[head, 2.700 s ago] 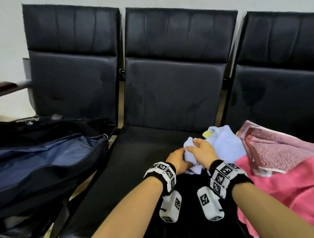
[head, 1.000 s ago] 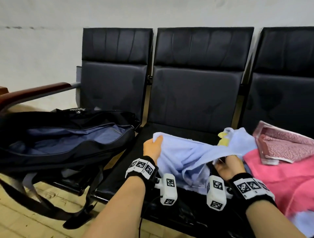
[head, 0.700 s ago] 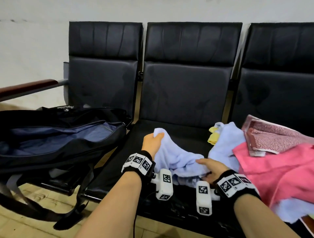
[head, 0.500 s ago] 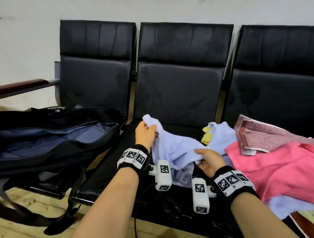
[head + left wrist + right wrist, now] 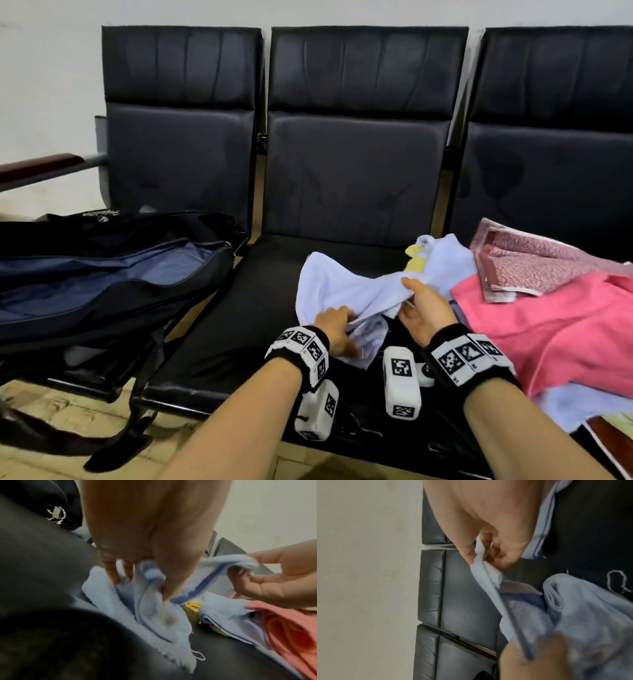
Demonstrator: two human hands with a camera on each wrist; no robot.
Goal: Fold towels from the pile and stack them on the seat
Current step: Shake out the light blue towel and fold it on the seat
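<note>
A light blue towel (image 5: 339, 291) with a dark blue stripe lies bunched on the middle black seat (image 5: 239, 318). My left hand (image 5: 334, 323) grips its near edge, thumb and fingers dug into the folds (image 5: 154, 588). My right hand (image 5: 416, 301) pinches the striped hem (image 5: 481, 558) and holds it lifted above the seat. To the right sits the pile: another light blue towel (image 5: 445, 260), a yellow cloth (image 5: 416, 262) and a pink towel (image 5: 548, 325).
A patterned pink towel in a clear packet (image 5: 524, 263) lies on the right seat. An open dark blue bag (image 5: 102, 274) fills the left seat, its strap hanging to the tiled floor. A wooden armrest (image 5: 41, 166) is at far left.
My left hand has dropped from the towel's raised far corner to its near edge by my wrist. My right hand has lifted slightly with the hem. The towel is more bunched.
</note>
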